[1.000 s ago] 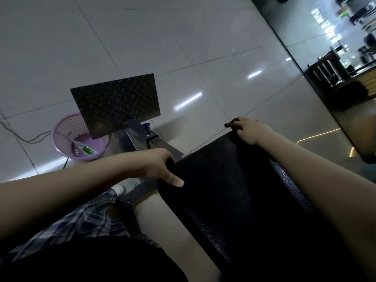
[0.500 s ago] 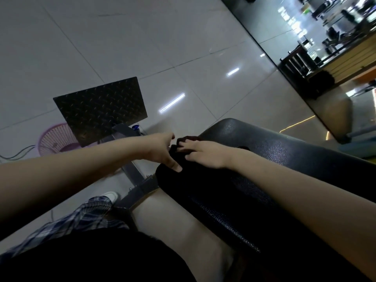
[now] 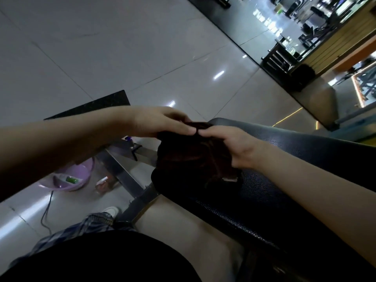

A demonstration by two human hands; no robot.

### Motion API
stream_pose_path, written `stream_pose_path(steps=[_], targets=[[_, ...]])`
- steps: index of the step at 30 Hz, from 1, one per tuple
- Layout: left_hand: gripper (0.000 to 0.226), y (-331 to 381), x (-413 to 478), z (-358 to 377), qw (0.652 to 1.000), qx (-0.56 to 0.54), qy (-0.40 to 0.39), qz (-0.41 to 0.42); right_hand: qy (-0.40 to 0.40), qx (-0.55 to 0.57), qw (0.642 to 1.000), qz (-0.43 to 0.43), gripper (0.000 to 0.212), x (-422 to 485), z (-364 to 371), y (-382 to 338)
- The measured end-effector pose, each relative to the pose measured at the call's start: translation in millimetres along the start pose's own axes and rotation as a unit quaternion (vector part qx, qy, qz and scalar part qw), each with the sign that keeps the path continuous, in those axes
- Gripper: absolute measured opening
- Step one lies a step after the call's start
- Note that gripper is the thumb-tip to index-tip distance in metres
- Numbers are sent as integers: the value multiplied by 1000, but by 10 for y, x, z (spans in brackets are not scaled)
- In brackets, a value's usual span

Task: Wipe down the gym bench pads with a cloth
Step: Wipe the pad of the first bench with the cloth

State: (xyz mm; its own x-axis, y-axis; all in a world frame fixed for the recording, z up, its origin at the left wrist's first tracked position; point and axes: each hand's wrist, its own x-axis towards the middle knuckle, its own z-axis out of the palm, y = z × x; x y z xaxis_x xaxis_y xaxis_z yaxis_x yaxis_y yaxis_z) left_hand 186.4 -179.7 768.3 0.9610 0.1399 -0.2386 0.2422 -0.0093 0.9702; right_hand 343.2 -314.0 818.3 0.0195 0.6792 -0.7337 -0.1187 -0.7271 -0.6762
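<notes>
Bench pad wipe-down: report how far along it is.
Done: no wiped patch can be told on the black bench pad. In hand: left hand and right hand hold the dark cloth bunched at the pad's end. Left: seemingly the pad's whole length.

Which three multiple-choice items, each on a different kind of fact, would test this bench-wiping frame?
1. What colour is the basket?
A purple; B yellow; C white.
2. Where is the cloth?
A in the basket; B at the end of the bench pad; C flat on the floor tiles.
3. What are the hands doing?
A both lie idle on the pad; B only one holds the cloth; C the left hand and right hand both grip the cloth.

Answers:
1 A, its wall shows purple.
2 B, the dark bunched cloth sits over the pad's end.
3 C, the thumb and fingers of each hand close on the cloth's top.
</notes>
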Motion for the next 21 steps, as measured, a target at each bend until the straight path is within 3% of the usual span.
stream_pose_path(steps=[3,6,9,12,17,21], targets=[[79,174,95,-122,994,-95,-58,18,24,67,997,-38,43,-209,-89,-152],[88,303,255,-162,987,-120,-103,15,74,117,989,-61,44,-406,-164,-300],[56,458,450,-91,987,-122,-103,11,121,150,977,-97,50,-559,-248,-406],[27,625,630,14,985,-132,-103,33,174,173,962,-117,32,-695,-342,-460],[19,866,869,116,968,-214,-112,65,295,180,924,-162,29,-901,-549,-416],[12,1076,1199,105,980,-185,-71,28,357,146,910,-153,13,-1161,-635,-349]])
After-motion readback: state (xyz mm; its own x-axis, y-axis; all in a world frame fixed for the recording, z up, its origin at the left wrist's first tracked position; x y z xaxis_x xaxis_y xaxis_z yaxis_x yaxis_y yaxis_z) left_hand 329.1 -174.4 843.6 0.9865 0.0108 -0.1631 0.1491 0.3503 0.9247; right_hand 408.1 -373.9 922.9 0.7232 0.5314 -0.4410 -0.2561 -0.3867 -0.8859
